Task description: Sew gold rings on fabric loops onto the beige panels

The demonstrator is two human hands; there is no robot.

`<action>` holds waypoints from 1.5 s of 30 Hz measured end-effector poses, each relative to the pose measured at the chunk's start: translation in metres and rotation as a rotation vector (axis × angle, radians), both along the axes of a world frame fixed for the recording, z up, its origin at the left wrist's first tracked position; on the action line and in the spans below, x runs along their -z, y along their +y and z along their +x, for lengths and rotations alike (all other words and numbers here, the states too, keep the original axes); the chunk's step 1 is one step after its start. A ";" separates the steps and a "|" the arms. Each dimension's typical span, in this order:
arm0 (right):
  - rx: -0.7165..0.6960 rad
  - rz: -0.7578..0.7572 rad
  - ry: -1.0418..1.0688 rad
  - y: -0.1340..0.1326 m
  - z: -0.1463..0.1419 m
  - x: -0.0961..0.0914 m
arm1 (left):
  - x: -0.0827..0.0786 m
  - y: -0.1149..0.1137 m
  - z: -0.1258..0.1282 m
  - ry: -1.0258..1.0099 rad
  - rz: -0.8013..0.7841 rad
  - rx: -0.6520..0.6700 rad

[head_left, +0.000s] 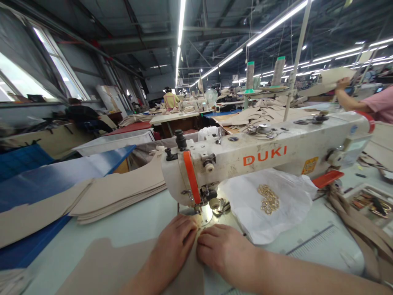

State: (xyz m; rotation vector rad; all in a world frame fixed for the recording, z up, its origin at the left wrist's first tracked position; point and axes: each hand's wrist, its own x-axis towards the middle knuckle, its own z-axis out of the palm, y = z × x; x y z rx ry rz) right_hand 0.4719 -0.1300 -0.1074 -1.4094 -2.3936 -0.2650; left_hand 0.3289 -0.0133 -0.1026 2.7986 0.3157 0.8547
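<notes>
A beige fabric piece (107,262) lies on the pale table, its far edge reaching the needle area of the white sewing machine (227,159). My left hand (173,241) is closed on the fabric just in front of the presser foot, fingers bent. Close beside it, my right hand (225,250) is also closed, its fingertips pinching the fabric's right edge. The fingertips nearly meet below the lit needle plate (207,216). What lies under the fingers is hidden.
Right of the needle, gold metal rings (268,199) lie on a white plastic bag (245,217). Stacked beige panels (123,190) lie at left. A tray (368,205) of small parts and fabric strips (353,221) are at right. A co-worker's hand (342,84) holds a beige panel.
</notes>
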 end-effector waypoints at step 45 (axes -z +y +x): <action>0.119 -0.008 0.054 0.000 0.001 0.002 | -0.001 -0.006 0.002 0.014 0.000 -0.049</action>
